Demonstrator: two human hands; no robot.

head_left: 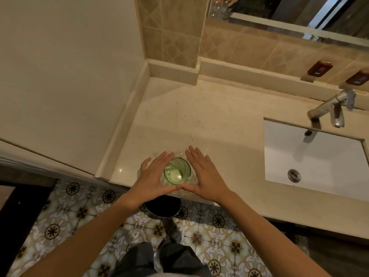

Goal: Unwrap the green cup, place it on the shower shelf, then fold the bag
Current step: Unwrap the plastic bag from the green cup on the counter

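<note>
Your desk (199, 120) carries the green cup (177, 171) upright near its front edge, on its clear bag (191, 179). Your left hand (154, 174) and right hand (205, 174) lie flat, open, flanking it, gripping nothing, probably pinning the wrapper.
</note>
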